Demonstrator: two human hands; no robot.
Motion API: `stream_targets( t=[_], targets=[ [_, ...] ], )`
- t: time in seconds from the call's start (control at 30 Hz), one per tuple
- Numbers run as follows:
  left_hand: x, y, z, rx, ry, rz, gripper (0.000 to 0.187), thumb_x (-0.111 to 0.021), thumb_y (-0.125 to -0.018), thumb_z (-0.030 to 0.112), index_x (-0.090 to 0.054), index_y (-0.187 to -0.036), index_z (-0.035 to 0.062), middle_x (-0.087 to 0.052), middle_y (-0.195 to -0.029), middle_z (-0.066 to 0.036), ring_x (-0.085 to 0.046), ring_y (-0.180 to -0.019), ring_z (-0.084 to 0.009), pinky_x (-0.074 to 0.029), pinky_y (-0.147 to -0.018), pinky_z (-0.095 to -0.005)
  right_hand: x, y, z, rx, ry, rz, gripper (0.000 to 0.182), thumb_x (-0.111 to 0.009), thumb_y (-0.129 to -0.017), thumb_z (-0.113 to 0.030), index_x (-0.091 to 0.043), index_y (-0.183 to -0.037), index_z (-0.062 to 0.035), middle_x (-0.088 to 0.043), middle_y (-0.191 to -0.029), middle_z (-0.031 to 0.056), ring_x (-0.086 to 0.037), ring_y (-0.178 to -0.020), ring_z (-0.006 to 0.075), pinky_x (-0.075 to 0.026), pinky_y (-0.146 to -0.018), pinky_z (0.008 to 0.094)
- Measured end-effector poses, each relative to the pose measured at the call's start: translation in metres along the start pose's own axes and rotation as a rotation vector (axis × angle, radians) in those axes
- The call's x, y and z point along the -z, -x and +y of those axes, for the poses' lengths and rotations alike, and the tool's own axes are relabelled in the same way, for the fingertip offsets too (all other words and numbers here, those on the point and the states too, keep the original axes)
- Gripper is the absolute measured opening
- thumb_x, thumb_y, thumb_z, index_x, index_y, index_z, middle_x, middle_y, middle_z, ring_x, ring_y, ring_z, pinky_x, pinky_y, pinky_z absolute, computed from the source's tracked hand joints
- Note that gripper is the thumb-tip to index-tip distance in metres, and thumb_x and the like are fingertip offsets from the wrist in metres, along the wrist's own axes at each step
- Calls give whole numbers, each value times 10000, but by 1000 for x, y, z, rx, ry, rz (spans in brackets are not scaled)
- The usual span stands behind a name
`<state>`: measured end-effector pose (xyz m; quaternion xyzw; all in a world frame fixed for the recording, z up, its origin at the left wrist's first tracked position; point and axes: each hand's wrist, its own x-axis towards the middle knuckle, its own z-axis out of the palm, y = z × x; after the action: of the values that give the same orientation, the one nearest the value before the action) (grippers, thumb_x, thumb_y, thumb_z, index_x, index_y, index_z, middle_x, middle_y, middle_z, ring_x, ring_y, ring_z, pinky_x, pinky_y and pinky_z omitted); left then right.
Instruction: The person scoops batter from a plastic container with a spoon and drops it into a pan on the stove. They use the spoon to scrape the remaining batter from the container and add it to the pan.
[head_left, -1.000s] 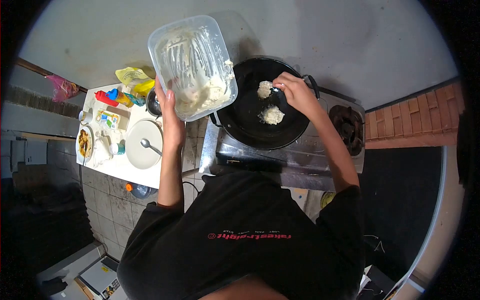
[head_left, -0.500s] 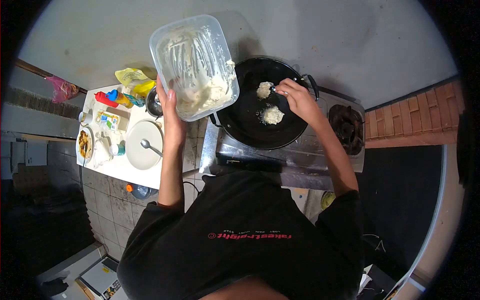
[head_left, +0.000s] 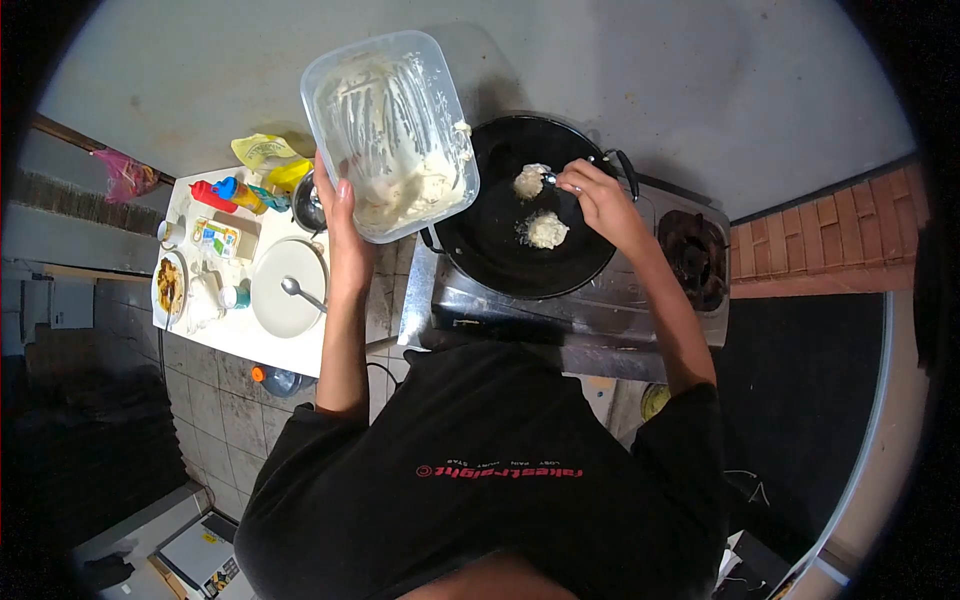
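Observation:
My left hand (head_left: 342,220) grips the side of a clear plastic container (head_left: 385,110), tilted beside the pan, with pale batter smeared over its inside. In a black two-handled pan (head_left: 490,265) lie two lumps of batter; the upper lump (head_left: 530,182) is close to my right hand and the lower lump (head_left: 546,231) sits nearer me. Closed fingers of my right hand (head_left: 598,200) hold a small metal spoon (head_left: 550,178), its tip at the edge of the upper lump. Most of the spoon is hidden by the fingers.
The pan stands on a metal gas stove (head_left: 470,318), with a bare burner (head_left: 692,255) at its right. On the white table (head_left: 240,340) at left are a plate (head_left: 275,300) with a spoon, sauce bottles (head_left: 212,197), a small pot (head_left: 306,208) and a food plate (head_left: 168,290).
My right hand has shifted very slightly, and the spoon tip shows more clearly beside the upper lump. The container and both lumps stay nearly in place.

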<state>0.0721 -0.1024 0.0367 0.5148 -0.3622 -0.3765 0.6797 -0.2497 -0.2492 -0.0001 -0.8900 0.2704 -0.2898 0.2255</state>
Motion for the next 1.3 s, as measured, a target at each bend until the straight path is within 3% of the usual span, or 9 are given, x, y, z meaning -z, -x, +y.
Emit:
stream_targets(
  t=[0.73,1.0,1.3],
  targets=[
    [-4,2,2,-46,-13,-5,863,-484,-988,531,-104,-1629,96,-245,-1618,-201,-272,-1485,-326,-240,-1203,-453,-9,15,20,-6,-40,48,180,-542,-881,91,-624,-1024,19,-589,-1002,168,-634,-890,394,-504,-788,443],
    [2,0,-6,-77,-66,10,842,-458,-999,514,-126,-1622,56,-227,-1629,-183,-240,-1498,-307,-180,-1221,-440,-5,11,24,58,-5,82,178,-543,-866,107,-620,-1012,38,-585,-978,168,-638,-914,368,-509,-809,410],
    [-3,5,0,-26,-32,2,833,-455,-1003,520,-118,-1626,81,-265,-1605,-204,-268,-1485,-320,-229,-1205,-450,-9,22,15,-17,-50,92,186,-535,-855,118,-613,-1003,37,-591,-988,166,-636,-906,366,-513,-812,389]
  ],
)
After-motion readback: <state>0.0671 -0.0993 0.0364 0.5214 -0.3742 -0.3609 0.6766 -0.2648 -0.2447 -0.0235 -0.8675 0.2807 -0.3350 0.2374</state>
